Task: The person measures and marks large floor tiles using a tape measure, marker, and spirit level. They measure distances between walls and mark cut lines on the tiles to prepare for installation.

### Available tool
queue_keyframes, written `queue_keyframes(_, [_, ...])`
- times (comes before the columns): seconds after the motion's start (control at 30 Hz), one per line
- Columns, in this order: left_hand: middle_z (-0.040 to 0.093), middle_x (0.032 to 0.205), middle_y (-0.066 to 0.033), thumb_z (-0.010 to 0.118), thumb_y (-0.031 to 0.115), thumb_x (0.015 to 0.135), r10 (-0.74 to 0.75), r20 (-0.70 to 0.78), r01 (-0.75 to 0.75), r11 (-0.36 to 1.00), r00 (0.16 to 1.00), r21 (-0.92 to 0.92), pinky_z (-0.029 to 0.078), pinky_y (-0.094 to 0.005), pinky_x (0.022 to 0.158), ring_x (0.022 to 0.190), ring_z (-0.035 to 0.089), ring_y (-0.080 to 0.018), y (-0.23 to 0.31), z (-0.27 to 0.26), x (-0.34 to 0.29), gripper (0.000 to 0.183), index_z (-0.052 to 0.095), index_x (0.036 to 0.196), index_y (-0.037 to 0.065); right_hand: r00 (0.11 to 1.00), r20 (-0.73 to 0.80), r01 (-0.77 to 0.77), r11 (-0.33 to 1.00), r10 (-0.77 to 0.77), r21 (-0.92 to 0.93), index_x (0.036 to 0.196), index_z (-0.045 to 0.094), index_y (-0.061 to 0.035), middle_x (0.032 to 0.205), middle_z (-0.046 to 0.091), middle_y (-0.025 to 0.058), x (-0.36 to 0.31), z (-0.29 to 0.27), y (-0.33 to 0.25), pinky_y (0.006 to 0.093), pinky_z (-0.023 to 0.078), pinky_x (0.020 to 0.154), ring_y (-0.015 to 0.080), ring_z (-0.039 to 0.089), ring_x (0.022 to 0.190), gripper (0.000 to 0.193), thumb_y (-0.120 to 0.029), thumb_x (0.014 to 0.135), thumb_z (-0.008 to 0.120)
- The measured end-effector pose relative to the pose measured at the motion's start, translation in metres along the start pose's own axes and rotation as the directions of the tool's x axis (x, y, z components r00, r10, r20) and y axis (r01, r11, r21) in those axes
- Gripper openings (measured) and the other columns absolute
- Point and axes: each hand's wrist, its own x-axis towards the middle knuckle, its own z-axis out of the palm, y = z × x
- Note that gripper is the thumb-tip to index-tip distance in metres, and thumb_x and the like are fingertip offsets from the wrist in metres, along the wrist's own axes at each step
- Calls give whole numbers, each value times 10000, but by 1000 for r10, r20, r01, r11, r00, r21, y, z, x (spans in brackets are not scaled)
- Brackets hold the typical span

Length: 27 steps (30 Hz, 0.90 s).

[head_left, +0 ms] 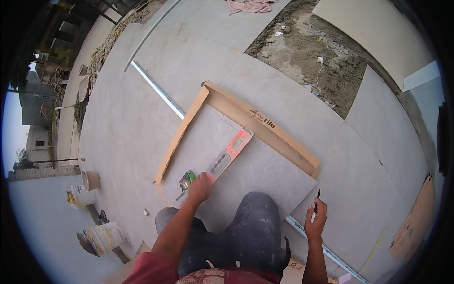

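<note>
A large grey tile (267, 177) lies in front of my knees, with an opened cardboard box (182, 135) framing its far and left edges. Across the tile rests a red spirit level (238, 143), angled away from me to the right. My left hand (200, 188) is closed on the level's near part. Just left of those fingers sits a green and black tape measure (187, 181) on the tile. Off the tile's right corner, my right hand (316, 220) holds a marker pen (315, 208) upright, its dark tip pointing away from me.
A white and blue pipe (158, 90) runs diagonally beneath the box and out near my right arm. Several buckets (106, 236) stand at the left wall. Beyond the laid floor tiles is a bare dirt patch (312, 57). Flattened cardboard (414, 220) lies far right; a pink cloth (248, 5) lies at the back.
</note>
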Motion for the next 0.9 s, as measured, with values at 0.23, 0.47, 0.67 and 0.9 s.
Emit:
queue_keyframes(0.23, [615,1181,-267,741,256,819,-20,-126,4,992,992,-125,493,-514,927,1074,606,-467,-13,34,-16,551,468,1211,-20,987,88,135,991,-136,19,1263,546,33,1134,581,213,20,26,-11,409,491,846,336,593,1003,314,-67,966,564])
queue_keyframes(0.47, [616,1219,-213,766,226,791,-3,-126,-12,994,992,-112,497,-495,907,1068,594,-455,30,9,24,590,479,1268,32,974,150,160,985,-168,64,1265,551,23,1146,582,213,25,37,-29,396,509,830,338,613,999,324,-64,955,587])
queue_keyframes(0.67, [509,1387,-213,791,183,781,78,-243,-105,989,967,-103,496,-498,937,1090,587,-460,26,26,22,638,467,1306,22,964,190,178,982,-188,67,1266,550,24,1150,582,217,31,44,-30,402,507,837,346,612,998,323,-61,956,587])
queue_keyframes(0.9, [462,1445,-234,808,172,765,61,-269,-89,991,961,-95,493,-493,963,1118,579,-468,27,32,22,681,461,1325,-3,958,182,208,974,-221,86,1262,558,34,1145,592,222,44,53,-31,404,506,849,347,616,1015,322,-76,962,594])
